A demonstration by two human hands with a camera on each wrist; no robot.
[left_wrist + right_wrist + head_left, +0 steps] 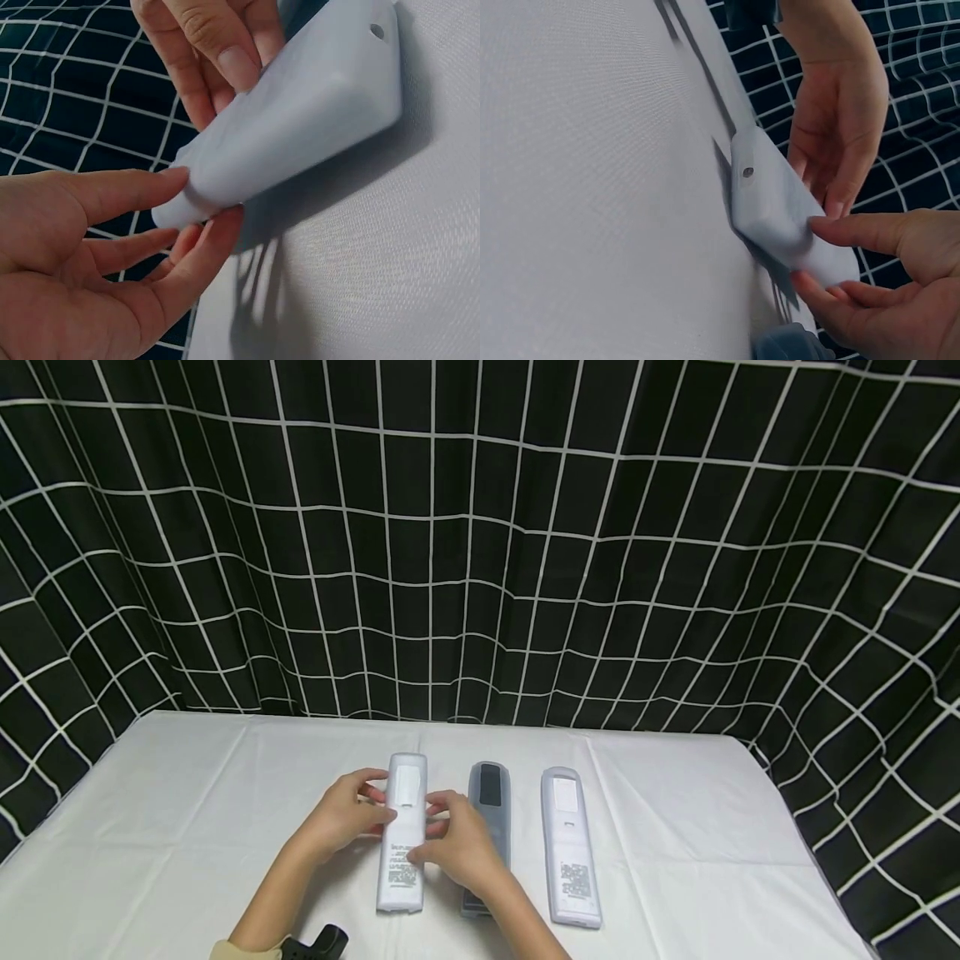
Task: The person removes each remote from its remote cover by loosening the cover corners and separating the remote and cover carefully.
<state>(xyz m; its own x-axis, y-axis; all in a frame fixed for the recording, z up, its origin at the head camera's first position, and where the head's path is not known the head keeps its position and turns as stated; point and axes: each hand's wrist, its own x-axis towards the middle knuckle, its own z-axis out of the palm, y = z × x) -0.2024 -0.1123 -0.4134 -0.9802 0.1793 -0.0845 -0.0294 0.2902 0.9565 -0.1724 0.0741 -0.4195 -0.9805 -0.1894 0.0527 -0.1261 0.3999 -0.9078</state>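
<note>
A white remote control [406, 831] faces back side up, its battery cover at the far end and small print at the near end. My left hand [347, 818] pinches its left edge, thumb on top and fingers below. From the other side my right hand [457, 839] grips the right edge, thumb over the printed area. In the left wrist view the remote [300, 105] is held off the cloth, casting a shadow. A grey remote control [491, 793] lies just right, partly hidden by my right hand and forearm.
Farther right, another white remote control [572, 852] lies back side up. White cloth [697, 827] covers the table. A black curtain with white grid lines [465, 568] hangs behind and along both sides. My left wrist wears a black device [315, 943].
</note>
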